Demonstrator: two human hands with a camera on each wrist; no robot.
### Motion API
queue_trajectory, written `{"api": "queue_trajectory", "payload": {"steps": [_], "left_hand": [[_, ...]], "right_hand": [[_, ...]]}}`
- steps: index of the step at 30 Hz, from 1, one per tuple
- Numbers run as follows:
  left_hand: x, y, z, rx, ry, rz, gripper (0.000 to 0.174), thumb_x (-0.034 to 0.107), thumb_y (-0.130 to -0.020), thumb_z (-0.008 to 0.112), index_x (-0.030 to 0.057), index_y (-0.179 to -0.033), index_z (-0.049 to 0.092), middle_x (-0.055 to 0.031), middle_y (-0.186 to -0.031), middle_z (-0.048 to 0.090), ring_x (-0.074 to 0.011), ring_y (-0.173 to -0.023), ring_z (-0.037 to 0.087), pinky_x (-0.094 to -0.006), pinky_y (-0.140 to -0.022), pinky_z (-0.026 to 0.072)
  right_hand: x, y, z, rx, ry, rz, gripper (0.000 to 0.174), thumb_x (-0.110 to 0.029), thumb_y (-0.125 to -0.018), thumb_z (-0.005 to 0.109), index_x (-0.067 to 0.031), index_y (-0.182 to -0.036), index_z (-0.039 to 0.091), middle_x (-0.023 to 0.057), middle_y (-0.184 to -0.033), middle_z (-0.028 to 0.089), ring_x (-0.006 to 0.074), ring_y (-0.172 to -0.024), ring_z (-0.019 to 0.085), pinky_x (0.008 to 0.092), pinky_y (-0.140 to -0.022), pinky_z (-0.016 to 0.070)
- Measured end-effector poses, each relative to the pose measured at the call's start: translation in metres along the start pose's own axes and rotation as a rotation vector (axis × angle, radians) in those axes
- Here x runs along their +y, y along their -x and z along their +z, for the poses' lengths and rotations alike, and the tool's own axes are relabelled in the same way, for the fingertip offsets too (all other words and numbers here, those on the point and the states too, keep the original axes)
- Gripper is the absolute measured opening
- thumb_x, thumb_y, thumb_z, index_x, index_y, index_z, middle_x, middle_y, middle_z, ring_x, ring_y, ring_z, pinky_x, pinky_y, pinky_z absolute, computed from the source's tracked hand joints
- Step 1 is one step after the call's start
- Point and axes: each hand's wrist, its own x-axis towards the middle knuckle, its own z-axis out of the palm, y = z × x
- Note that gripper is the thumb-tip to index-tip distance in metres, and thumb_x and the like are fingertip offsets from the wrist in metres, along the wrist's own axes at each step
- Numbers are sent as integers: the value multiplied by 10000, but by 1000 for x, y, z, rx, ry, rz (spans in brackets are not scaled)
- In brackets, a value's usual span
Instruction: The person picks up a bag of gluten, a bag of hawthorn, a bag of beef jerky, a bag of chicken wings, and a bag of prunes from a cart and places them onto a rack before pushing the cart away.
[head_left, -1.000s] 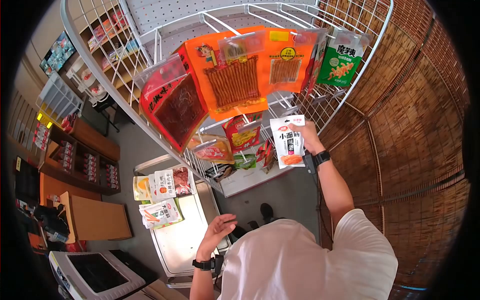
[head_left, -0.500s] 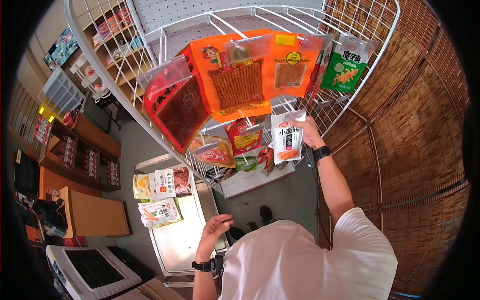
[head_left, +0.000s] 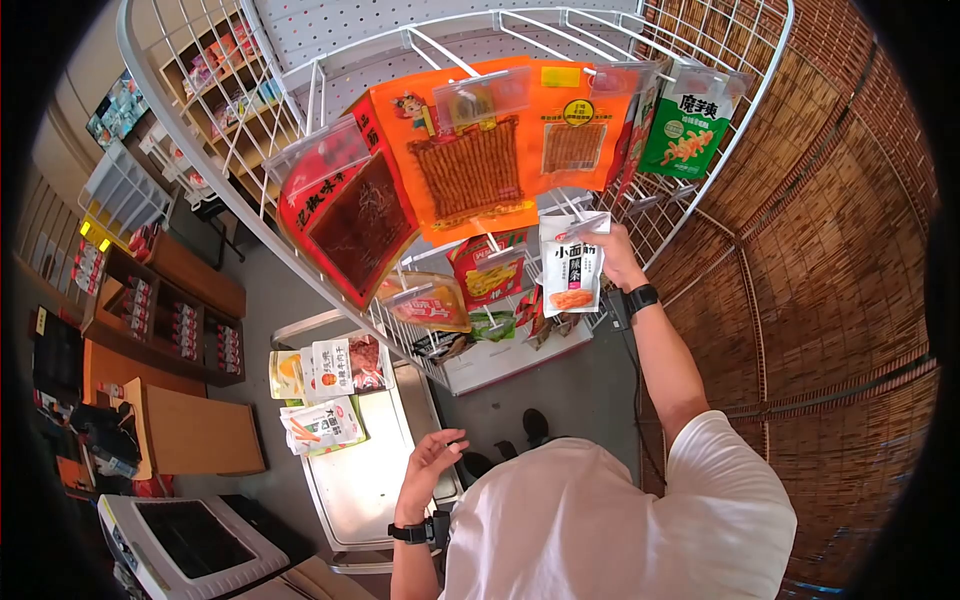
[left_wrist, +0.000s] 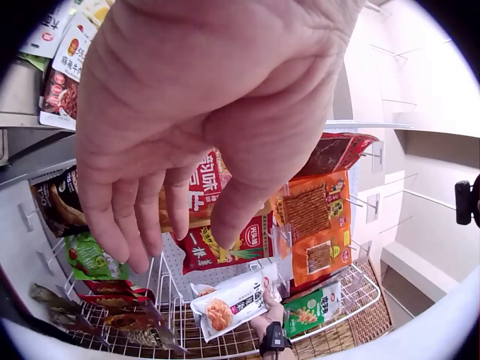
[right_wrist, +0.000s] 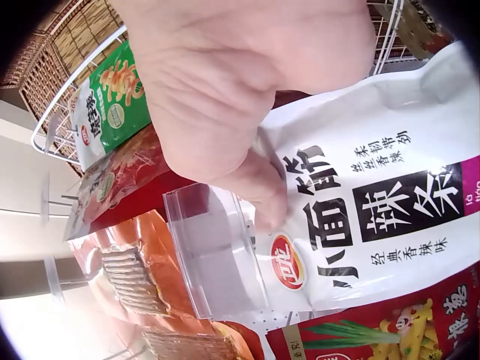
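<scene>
The right hand (head_left: 618,256) pinches the top corner of a white snack bag (head_left: 572,268) at the rack's lower row. In the right wrist view the thumb lies on the white bag (right_wrist: 367,187), next to a clear plastic tag holder (right_wrist: 214,251) at the bag's top edge. The left wrist view shows a second white bag edge behind the white bag (left_wrist: 234,304). Whether a hook passes through the bag cannot be told. Over the cart, the left hand (head_left: 428,468) hangs with relaxed fingers, holding nothing.
Orange bags (head_left: 465,165), a red bag (head_left: 355,225) and a green bag (head_left: 688,135) hang on the wire rack (head_left: 160,100). Several packets (head_left: 325,425) lie on the metal cart (head_left: 365,505) at left. A woven screen (head_left: 820,300) stands at right.
The right hand and the white bag have moved slightly up and left, nearer the rack's lower hooks. The left hand stays nearly where it was.
</scene>
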Motion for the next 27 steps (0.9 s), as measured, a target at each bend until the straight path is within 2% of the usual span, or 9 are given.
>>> {"api": "queue_trajectory", "payload": {"steps": [12,14,16,19,20,22,23,24,27], "left_hand": [[-7,0,5,-13,1,-3,331,146,-941,639,29,-1241,564,-120,-1290,603,-219,-1166,603,-305,-969,478],[-2,0,10,7,-17,6,334,159,-944,638,29,-1242,562,-114,-1293,600,-217,-1168,600,-308,-971,471],[0,3,11,11,-51,30,345,189,-949,634,32,-1246,559,-100,-1292,599,-208,-1169,594,-310,-974,459],[-14,1,6,68,-21,52,355,221,-953,631,43,-1252,558,-85,-1282,603,-195,-1161,594,-307,-973,453],[-19,1,4,48,4,47,358,234,-954,630,52,-1254,559,-77,-1277,605,-189,-1155,596,-304,-971,452],[-25,4,2,121,31,30,354,238,-956,629,58,-1253,561,-75,-1277,604,-187,-1153,597,-302,-973,450],[-29,5,3,141,45,-3,350,243,-957,627,65,-1252,563,-73,-1278,604,-185,-1152,599,-300,-975,448],[-35,5,0,167,92,-40,341,250,-958,628,72,-1243,567,-75,-1281,602,-192,-1161,597,-304,-979,452],[-60,7,-13,258,253,-96,325,251,-967,612,67,-1232,569,-80,-1269,609,-199,-1158,603,-314,-980,465]], "right_hand": [[28,-21,-14,81,104,-47,298,63,-776,555,89,-1059,644,146,-1021,698,218,-930,672,339,-881,512],[32,-22,-21,-13,50,-80,319,38,-784,533,82,-1081,639,148,-1058,688,227,-973,661,349,-919,496],[40,-32,-39,-128,227,-106,349,16,-796,521,90,-1122,621,143,-1104,674,227,-1023,643,349,-943,484],[49,-45,-52,-155,230,-108,222,2,-812,549,94,-963,684,135,-1028,687,219,-1004,631,353,-970,439],[57,-52,-57,-99,195,-146,184,6,-783,585,80,-903,704,145,-960,710,230,-940,658,339,-918,467],[60,-54,-58,-50,174,-85,185,7,-812,580,86,-942,685,152,-1005,699,216,-989,636,331,-935,453],[63,-58,-69,-101,233,-91,208,16,-808,603,83,-995,666,141,-1028,686,211,-1001,627,329,-940,450],[64,-56,-67,-61,161,-16,270,30,-810,616,83,-1075,628,122,-1075,665,205,-1018,615,332,-939,450],[50,-36,-45,-51,243,-46,341,-24,-844,684,45,-1165,592,86,-1121,640,183,-1031,589,314,-944,429]]}}
